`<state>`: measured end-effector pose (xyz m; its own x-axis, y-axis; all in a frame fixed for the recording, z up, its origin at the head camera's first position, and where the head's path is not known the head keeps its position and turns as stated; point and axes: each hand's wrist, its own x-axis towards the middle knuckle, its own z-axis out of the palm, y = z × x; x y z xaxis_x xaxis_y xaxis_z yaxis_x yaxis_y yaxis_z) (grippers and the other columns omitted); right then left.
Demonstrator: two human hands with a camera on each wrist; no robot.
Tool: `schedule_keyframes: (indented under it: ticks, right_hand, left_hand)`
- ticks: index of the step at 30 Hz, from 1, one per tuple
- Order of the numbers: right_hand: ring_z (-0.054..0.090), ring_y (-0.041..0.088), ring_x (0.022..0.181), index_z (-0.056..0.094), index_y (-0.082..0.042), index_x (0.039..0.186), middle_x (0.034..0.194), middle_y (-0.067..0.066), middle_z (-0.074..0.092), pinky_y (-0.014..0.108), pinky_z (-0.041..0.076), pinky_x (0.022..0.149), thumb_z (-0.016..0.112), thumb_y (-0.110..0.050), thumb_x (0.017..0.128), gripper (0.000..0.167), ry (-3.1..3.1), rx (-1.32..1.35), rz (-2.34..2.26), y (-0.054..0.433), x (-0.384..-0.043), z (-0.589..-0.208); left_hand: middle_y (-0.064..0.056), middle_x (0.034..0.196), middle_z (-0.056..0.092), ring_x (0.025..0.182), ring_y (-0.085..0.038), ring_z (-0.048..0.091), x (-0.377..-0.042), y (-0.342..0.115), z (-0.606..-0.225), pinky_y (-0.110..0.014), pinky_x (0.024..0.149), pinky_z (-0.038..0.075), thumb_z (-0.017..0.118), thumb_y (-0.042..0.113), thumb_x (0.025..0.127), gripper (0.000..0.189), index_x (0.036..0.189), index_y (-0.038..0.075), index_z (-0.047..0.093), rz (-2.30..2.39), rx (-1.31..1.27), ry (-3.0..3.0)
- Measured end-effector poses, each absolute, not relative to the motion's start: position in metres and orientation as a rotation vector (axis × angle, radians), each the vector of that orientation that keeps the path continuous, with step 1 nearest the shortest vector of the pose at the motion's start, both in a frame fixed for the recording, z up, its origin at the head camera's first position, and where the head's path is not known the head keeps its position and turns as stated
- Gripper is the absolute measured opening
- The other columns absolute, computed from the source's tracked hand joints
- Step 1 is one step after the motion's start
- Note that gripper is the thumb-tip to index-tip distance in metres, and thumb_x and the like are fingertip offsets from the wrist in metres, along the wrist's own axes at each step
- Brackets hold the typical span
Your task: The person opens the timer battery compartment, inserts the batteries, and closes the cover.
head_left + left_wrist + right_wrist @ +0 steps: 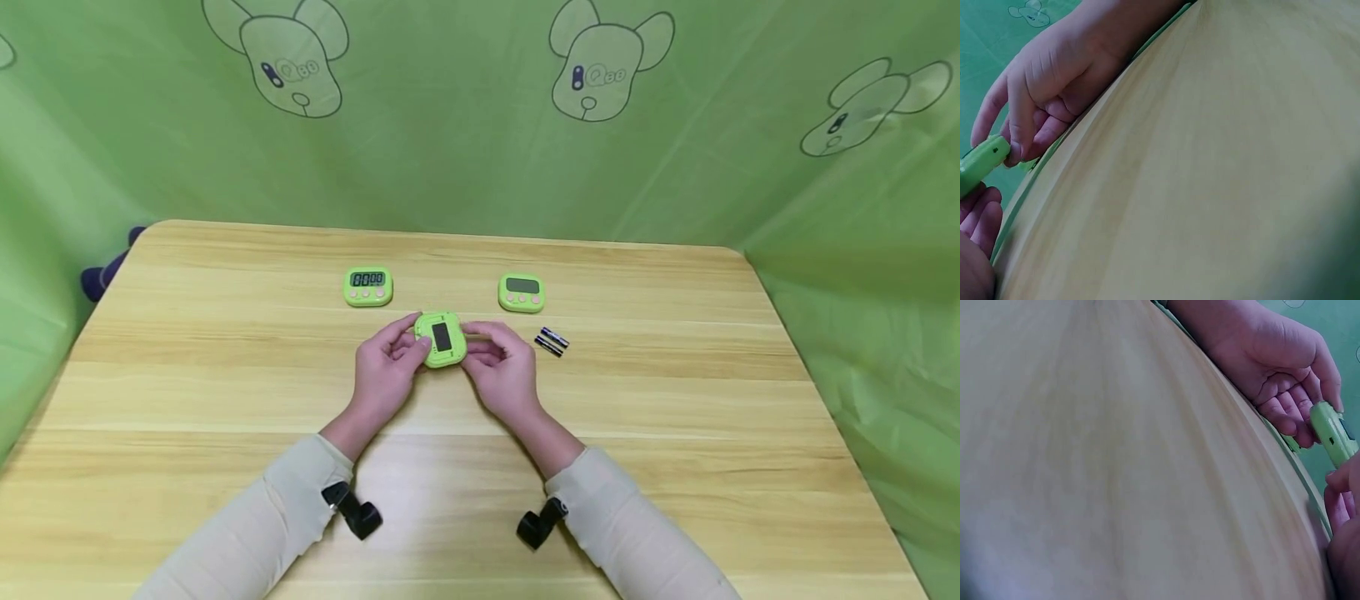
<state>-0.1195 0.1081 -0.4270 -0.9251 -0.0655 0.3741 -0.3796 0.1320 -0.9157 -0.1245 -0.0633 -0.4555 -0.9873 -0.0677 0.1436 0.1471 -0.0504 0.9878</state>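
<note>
Between both hands is a light-green digital timer (442, 337), held above the table and turned so its dark screen stands sideways. My left hand (384, 367) grips its left side, thumb on the face and fingers underneath. On the opposite side, my right hand (504, 371) pinches the edge between thumb and fingertips. The timer's rim (984, 164) appears at the edge of the left wrist view, with the right hand (1054, 75) above it. In the right wrist view, the left hand (1279, 353) holds the timer (1333, 434). The timer's underside is hidden.
A second green timer (368, 287), its display showing digits, lies at the back left. Another one (521, 293) with a blank screen lies at the back right. Two small dark batteries (552, 342) lie right of the right hand. A green curtain (465, 150) hangs behind the wooden table (675, 400).
</note>
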Motion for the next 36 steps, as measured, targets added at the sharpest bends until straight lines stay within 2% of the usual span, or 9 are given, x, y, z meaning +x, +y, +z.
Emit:
schedule_keyframes:
  ticks: [3,7,11,16,21,27,36]
  right_hand:
    - [0.067,0.040,0.087,0.060,0.017,0.121,0.108,0.031,0.066,0.031,0.060,0.076,0.062,0.025,0.080,0.041,-2.187,0.385,1.938,0.109,-0.121,-0.426]
    - [0.069,0.029,0.085,0.062,0.017,0.119,0.101,0.028,0.068,0.024,0.059,0.074,0.068,0.015,0.085,0.034,-2.240,0.304,1.963,0.108,-0.122,-0.423]
    - [0.069,0.025,0.079,0.067,0.015,0.112,0.094,0.026,0.069,0.025,0.060,0.071,0.076,0.007,0.084,0.031,-2.314,0.244,1.923,0.105,-0.123,-0.420]
    - [0.067,0.030,0.077,0.069,0.013,0.108,0.091,0.026,0.069,0.023,0.059,0.068,0.079,0.009,0.080,0.030,-2.321,0.203,1.927,0.106,-0.133,-0.434]
    - [0.065,0.024,0.073,0.072,0.009,0.105,0.088,0.022,0.070,0.021,0.058,0.065,0.081,0.008,0.078,0.029,-2.301,0.207,1.949,0.108,-0.142,-0.450]
    - [0.063,0.017,0.070,0.073,0.007,0.102,0.084,0.016,0.070,0.022,0.057,0.063,0.081,0.008,0.078,0.025,-2.298,0.205,1.945,0.107,-0.142,-0.450]
    - [0.066,0.016,0.072,0.074,0.006,0.104,0.085,0.015,0.071,0.024,0.059,0.066,0.079,0.005,0.082,0.022,-2.367,0.193,1.896,0.110,-0.143,-0.449]
  left_hand:
    - [-0.014,0.085,0.064,0.069,-0.014,0.060,-0.125,-0.064,-0.457,-0.024,0.062,0.058,0.067,-0.007,0.089,0.040,0.129,-0.002,0.064,-2.148,-0.094,-2.063]
    - [-0.017,0.091,0.063,0.074,-0.014,0.060,-0.126,-0.064,-0.459,-0.019,0.064,0.055,0.066,-0.007,0.091,0.040,0.130,-0.002,0.064,-2.141,-0.105,-2.084]
    - [-0.018,0.094,0.064,0.076,-0.015,0.060,-0.127,-0.065,-0.458,-0.018,0.065,0.054,0.066,-0.004,0.092,0.041,0.132,-0.002,0.062,-2.130,-0.131,-2.120]
    - [-0.015,0.088,0.065,0.071,-0.015,0.060,-0.128,-0.065,-0.458,-0.018,0.061,0.053,0.070,-0.005,0.089,0.042,0.131,-0.003,0.062,-2.055,-0.187,-2.180]
    - [-0.016,0.086,0.067,0.069,-0.016,0.062,-0.128,-0.065,-0.457,-0.021,0.059,0.056,0.070,-0.008,0.088,0.043,0.129,-0.004,0.062,-2.067,-0.195,-2.170]
    - [-0.017,0.084,0.065,0.065,-0.018,0.060,-0.128,-0.064,-0.457,-0.027,0.055,0.058,0.069,-0.010,0.088,0.041,0.128,-0.004,0.063,-2.107,-0.159,-2.161]
    - [-0.016,0.084,0.063,0.064,-0.017,0.059,-0.128,-0.064,-0.457,-0.029,0.055,0.059,0.069,-0.008,0.089,0.041,0.129,-0.004,0.063,-2.106,-0.113,-2.161]
